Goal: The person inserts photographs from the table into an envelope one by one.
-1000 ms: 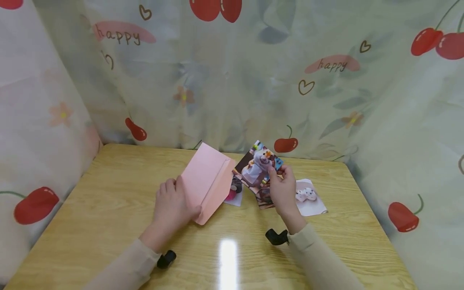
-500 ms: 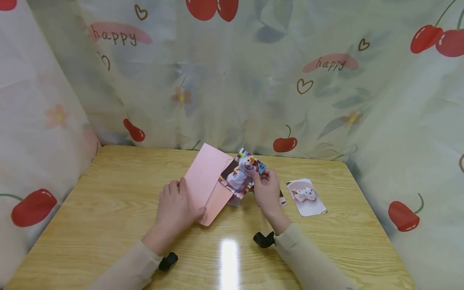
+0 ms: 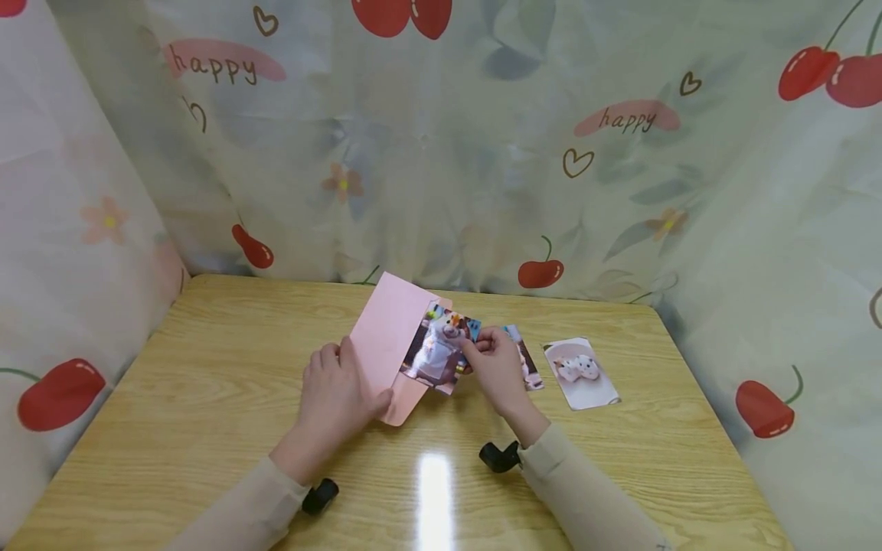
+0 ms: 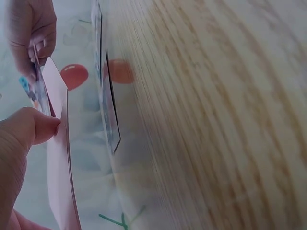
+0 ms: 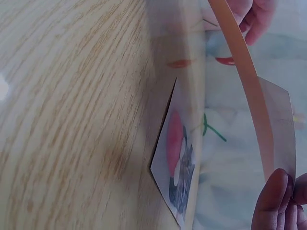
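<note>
My left hand (image 3: 338, 394) grips a pink envelope (image 3: 386, 329) above the table, its thumb on the edge by the flap. In the left wrist view, that thumb (image 4: 36, 125) presses against the envelope's opening. My right hand (image 3: 499, 375) pinches the right edge of a glossy photo card (image 3: 434, 356) with a plush animal in white on it. The card overlaps the envelope's open flap, its left edge right at the mouth. From the right wrist view, the card shows its pale back (image 5: 283, 129) beside the flap's orange-pink strip (image 5: 252, 91).
Two more photo cards lie on the wooden table (image 3: 207, 428) at right: one with white figures (image 3: 582, 375), and one (image 3: 529, 363) partly behind my right hand. Another card (image 5: 177, 163) with a pink shape lies below the envelope. A cherry-print curtain (image 3: 427, 153) surrounds the back and sides.
My right hand has moved left and slightly down with the photo card, from beside the envelope onto its flap at the mouth. The left hand keeps the envelope nearly still.
</note>
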Demonstrator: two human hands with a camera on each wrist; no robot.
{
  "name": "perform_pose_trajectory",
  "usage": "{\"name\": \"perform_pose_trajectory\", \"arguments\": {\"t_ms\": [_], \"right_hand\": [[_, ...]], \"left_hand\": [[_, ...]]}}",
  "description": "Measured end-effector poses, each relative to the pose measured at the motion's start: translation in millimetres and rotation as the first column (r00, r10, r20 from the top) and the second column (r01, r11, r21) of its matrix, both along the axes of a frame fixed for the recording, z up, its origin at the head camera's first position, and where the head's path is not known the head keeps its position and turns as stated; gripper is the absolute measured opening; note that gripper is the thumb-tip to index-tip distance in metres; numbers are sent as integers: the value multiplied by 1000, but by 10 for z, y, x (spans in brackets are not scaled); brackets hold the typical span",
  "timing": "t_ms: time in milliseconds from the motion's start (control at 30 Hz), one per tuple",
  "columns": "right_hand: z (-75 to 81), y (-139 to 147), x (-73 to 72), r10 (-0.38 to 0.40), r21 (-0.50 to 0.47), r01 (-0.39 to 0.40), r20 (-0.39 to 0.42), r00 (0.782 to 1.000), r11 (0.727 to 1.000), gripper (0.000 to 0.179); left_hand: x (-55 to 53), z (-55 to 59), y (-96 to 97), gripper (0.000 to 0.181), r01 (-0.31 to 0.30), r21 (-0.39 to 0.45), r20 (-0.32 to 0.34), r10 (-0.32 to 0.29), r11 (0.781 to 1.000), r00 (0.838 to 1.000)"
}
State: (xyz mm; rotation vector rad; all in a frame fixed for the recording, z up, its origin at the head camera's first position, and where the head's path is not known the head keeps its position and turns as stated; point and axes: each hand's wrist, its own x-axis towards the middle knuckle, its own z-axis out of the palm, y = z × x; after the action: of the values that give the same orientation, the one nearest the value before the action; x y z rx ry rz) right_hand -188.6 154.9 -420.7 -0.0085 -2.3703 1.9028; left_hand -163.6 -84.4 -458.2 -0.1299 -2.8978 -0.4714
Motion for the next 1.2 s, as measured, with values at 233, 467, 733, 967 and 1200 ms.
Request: {"name": "perform_pose_trajectory", "arguments": {"t_ms": [233, 467, 733, 967, 1200], "right_hand": [[-240, 8, -146, 9, -66, -8, 8, 1000, 998, 23], [-201, -40, -107, 30, -56, -30, -8, 1000, 998, 29], [-34, -134, -20, 102, -59, -102, -8, 995, 993, 24], [152, -212, 46, 157, -15, -157, 44, 987, 988, 34], [-53, -210, -70, 166, -28, -164, 107, 980, 986, 40]], "left_hand": [[-9, -40, 27, 113, 8, 18, 5, -8, 1000, 1000], [-30, -66, 30, 113, -18, -1, -41, 18, 1000, 999], [-68, -63, 12, 111, -56, -26, -26, 55, 998, 998], [-60, -23, 13, 103, -67, 34, 9, 67, 997, 998], [-33, 4, 22, 104, -48, 66, 83, 43, 997, 996]]}}
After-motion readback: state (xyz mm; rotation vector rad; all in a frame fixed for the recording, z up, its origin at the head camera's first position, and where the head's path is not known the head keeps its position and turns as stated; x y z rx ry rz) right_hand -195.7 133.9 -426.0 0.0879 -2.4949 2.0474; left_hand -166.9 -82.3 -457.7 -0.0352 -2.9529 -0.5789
